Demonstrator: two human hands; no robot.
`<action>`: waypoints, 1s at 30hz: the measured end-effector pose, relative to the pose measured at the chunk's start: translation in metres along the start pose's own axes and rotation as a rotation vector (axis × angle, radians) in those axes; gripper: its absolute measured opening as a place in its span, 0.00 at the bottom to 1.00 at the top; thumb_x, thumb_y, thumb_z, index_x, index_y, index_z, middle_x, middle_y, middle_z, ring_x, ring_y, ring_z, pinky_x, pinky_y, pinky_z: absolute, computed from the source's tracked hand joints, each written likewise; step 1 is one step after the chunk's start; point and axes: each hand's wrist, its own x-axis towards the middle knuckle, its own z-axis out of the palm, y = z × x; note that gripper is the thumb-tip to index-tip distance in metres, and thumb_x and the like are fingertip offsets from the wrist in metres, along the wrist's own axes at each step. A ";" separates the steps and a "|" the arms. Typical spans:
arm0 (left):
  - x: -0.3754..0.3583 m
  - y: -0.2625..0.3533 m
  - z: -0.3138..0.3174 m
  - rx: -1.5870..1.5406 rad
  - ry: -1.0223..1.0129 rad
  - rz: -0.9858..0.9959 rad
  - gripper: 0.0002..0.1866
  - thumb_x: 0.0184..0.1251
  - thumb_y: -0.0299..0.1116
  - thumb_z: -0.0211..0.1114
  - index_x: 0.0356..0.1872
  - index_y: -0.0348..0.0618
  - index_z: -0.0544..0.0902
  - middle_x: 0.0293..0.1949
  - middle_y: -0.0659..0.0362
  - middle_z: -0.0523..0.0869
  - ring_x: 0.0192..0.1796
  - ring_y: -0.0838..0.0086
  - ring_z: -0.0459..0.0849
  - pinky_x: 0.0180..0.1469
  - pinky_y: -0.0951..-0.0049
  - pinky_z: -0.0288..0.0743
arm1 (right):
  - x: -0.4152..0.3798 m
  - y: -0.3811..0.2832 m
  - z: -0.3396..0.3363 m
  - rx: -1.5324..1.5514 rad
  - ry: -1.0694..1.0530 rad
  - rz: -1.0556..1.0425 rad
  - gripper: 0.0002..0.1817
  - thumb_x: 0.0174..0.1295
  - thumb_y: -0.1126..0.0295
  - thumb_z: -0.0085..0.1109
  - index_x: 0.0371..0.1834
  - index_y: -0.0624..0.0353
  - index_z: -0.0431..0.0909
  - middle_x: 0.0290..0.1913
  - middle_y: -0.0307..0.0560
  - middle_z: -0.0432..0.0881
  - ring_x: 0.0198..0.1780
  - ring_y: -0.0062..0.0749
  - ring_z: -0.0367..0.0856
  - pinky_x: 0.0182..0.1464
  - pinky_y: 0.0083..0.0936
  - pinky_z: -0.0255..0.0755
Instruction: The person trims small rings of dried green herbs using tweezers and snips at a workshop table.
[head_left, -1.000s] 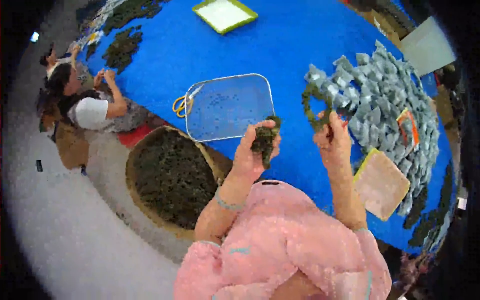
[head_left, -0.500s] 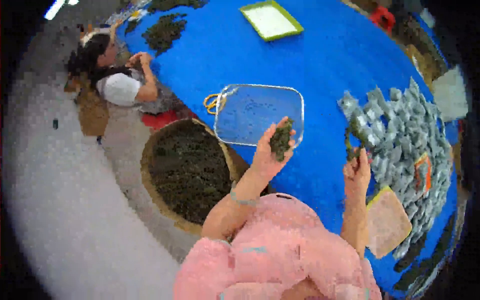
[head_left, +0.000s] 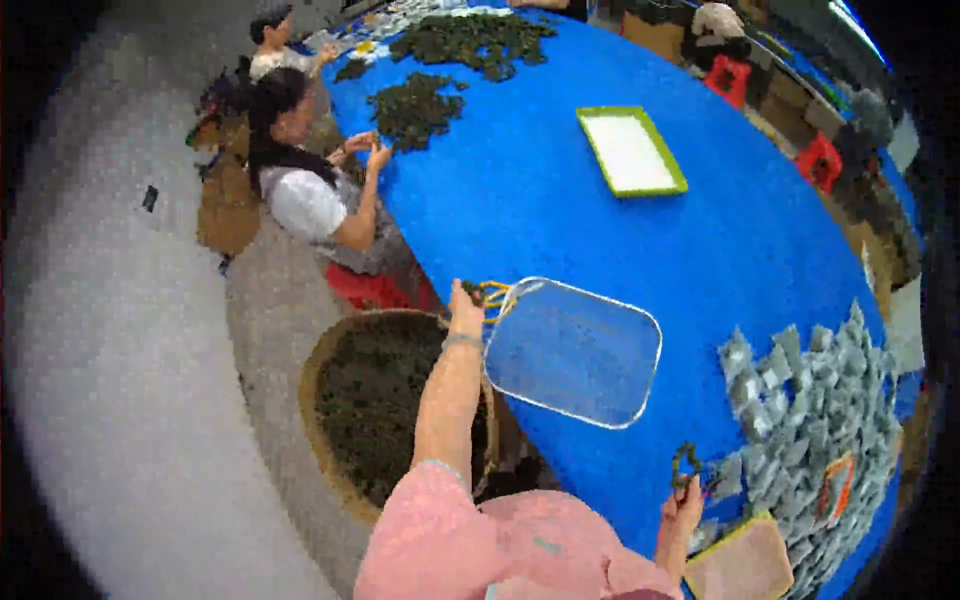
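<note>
My left hand (head_left: 466, 312) reaches out at the table's left edge, beside the yellow handle (head_left: 492, 300) of a white-rimmed mesh strainer (head_left: 572, 352). A small dark green clump (head_left: 471, 290) shows at its curled fingers, mostly hidden by the hand. The strainer lies on the blue table (head_left: 520, 200), its near-left rim at the edge. Low on the right, my right hand (head_left: 682, 505) pinches a dark green loop (head_left: 686, 462) upright above the table. Close to that hand lie a pinkish tray with a yellow rim (head_left: 742, 562) and a heap of small clear bags (head_left: 815, 440).
A round basket (head_left: 395, 410) of dark material stands below the left forearm. A white tray with a green rim (head_left: 633, 152) lies farther up the table. Dark green piles (head_left: 415, 110) sit near a seated person (head_left: 310, 190); another person (head_left: 275, 45) sits beyond. Red stools (head_left: 820, 162) stand at right.
My left hand has moved from above the strainer to its handle side, the arm stretched out. The view has tilted up, showing more far table. My right hand still pinches the loop.
</note>
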 end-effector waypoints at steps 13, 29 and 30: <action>0.020 0.048 0.030 -0.039 -0.393 0.052 0.30 0.63 0.60 0.58 0.54 0.45 0.75 0.50 0.51 0.76 0.44 0.66 0.79 0.53 0.56 0.72 | -0.009 0.011 0.054 -0.090 -0.003 0.032 0.15 0.69 0.55 0.54 0.36 0.55 0.79 0.16 0.30 0.67 0.12 0.11 0.56 0.14 0.12 0.51; -0.234 -0.044 -0.077 0.604 -1.015 -0.393 0.19 0.67 0.39 0.61 0.54 0.38 0.77 0.43 0.54 0.84 0.37 0.73 0.82 0.38 0.79 0.76 | -0.030 -0.004 0.081 -0.134 -0.131 -0.049 0.14 0.69 0.58 0.53 0.37 0.58 0.78 0.17 0.32 0.68 0.13 0.12 0.57 0.14 0.12 0.51; -0.246 -0.054 -0.085 0.669 -1.149 -0.497 0.21 0.68 0.39 0.60 0.57 0.37 0.75 0.46 0.52 0.83 0.39 0.72 0.83 0.39 0.78 0.76 | -0.032 -0.006 0.082 -0.169 -0.158 -0.076 0.14 0.69 0.59 0.52 0.37 0.58 0.78 0.17 0.32 0.67 0.13 0.12 0.57 0.14 0.12 0.51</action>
